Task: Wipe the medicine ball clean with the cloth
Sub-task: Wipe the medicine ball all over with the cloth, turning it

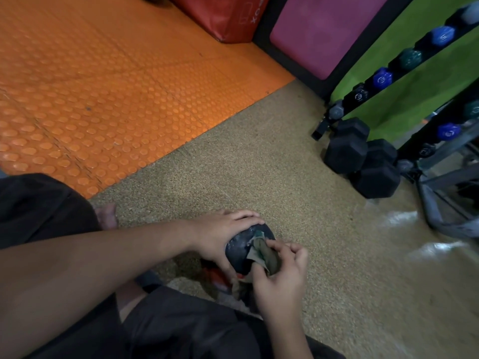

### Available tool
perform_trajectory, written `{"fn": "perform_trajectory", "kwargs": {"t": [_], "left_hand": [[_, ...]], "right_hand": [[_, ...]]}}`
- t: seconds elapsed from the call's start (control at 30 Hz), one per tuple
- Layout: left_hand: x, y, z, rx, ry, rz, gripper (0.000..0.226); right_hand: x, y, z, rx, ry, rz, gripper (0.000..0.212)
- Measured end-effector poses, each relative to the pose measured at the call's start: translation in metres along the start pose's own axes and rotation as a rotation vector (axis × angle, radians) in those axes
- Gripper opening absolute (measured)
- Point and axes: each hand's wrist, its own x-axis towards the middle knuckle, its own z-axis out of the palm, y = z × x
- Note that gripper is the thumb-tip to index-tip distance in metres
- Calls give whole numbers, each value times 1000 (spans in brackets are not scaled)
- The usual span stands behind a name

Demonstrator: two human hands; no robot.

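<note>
Dark blue-black medicine ball (239, 248), seemingly olive-green cloth (269, 257), orange dimpled mat (103, 86), speckled tan floor (259, 164).

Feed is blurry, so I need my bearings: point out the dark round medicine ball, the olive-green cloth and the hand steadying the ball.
dark round medicine ball (237, 248): head view, bare top-left surface.
olive-green cloth (269, 256): head view, bunched middle.
left hand (220, 229): head view, back of hand.

Dim indoor light, glare on floor (404, 218) at right, soft blur, bowed edges
</note>
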Motion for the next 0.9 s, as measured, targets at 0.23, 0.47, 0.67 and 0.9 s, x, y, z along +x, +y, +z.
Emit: {"fn": "perform_trajectory", "kwargs": {"t": [0.23,0.47,0.67,0.9], "left_hand": [[-2,2,3,-1,23,1,138],[1,9,4,32,11,17,138],[1,10,2,-12,28,-25,137],[-3,1,3,-25,48,-41,140]], "right_hand": [[-1,-5,4,-166,-110,-74,46],[-7,1,-3,-130,-91,-17,36],[-5,-2,1,-5,-117,28,44],[-3,-5,9,175,-175,107,49]]}}
